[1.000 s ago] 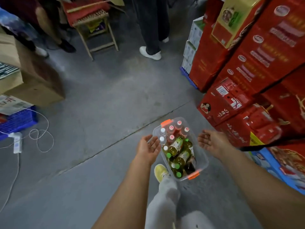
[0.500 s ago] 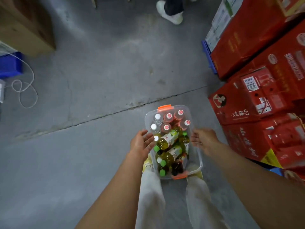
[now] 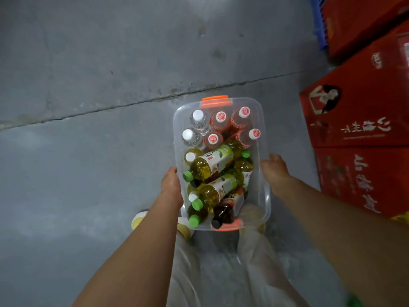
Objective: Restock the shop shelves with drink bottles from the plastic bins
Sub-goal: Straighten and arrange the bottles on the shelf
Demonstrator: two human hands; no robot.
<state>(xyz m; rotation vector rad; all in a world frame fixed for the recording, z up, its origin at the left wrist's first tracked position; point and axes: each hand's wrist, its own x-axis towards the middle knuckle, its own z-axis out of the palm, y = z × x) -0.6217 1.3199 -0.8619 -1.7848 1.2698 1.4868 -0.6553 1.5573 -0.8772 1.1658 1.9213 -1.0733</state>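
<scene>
From the head camera, the clear plastic bin (image 3: 261, 117) sits low over the concrete floor (image 3: 88, 151), just ahead of the person's pale trouser legs (image 3: 254, 251). It is packed with drink bottles: upright water bottles (image 3: 197, 117) and red-capped bottles (image 3: 221, 118) at its far end, and green-capped tea bottles (image 3: 210, 165) lying crosswise at its near end. The left hand (image 3: 171, 185) is against the bin's left wall and the right hand (image 3: 275, 168) at its right rim, but their fingers are hidden or blurred, so any grip cannot be told; red cartons (image 3: 354, 120) stand right of the bin.
</scene>
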